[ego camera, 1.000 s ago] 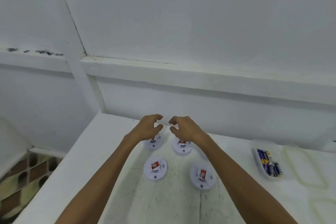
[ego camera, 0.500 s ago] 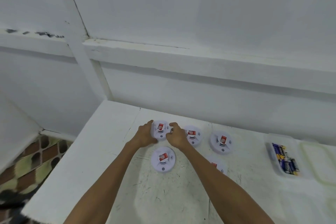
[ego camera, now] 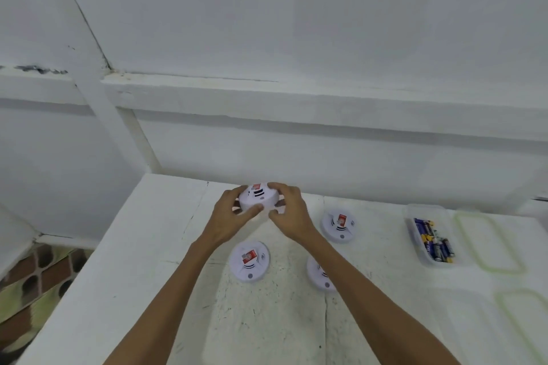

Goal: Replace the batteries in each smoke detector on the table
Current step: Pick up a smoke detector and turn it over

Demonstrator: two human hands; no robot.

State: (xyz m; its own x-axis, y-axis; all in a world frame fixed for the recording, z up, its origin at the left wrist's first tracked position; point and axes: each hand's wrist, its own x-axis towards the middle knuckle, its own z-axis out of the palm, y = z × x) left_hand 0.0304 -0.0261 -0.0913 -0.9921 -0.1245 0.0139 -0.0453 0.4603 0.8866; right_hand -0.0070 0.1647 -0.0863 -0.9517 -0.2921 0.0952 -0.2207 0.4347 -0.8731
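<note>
Gripping a white smoke detector [ego camera: 258, 197] from both sides: with the left hand [ego camera: 229, 216] curled round its left flank, thumb pressed along the near rim, and with the right hand [ego camera: 292, 210] curled round its right flank, fingers hooked over the far edge. Held tilted between the two palms, apparently raised off the table [ego camera: 148, 246], red label and dark vent slots turned upward and towards the camera. Just behind the right hand, peeking past thumb and knuckles, a sliver of a second detector [ego camera: 280, 206], mostly hidden. On the near side of the left hand, just beside the wrist, a third detector [ego camera: 250, 259] flat on the table with its red label up. A little to the right of the right hand, a fourth detector [ego camera: 339, 224], also flat, label up. Under the right forearm, a fifth detector [ego camera: 318, 275], partly covered. Well to the right of both hands, a clear plastic container [ego camera: 415, 216] with blue, dark and yellow batteries [ego camera: 436, 243] lying inside. Farther right again, two clear lids with greenish rims, one [ego camera: 489, 241] beside the container and one [ego camera: 527, 332] nearer the camera. Beyond the hands, a white wall with a ledge [ego camera: 296, 98]. Far left of the left hand, past the table edge, patterned floor tiles [ego camera: 35, 275]
</note>
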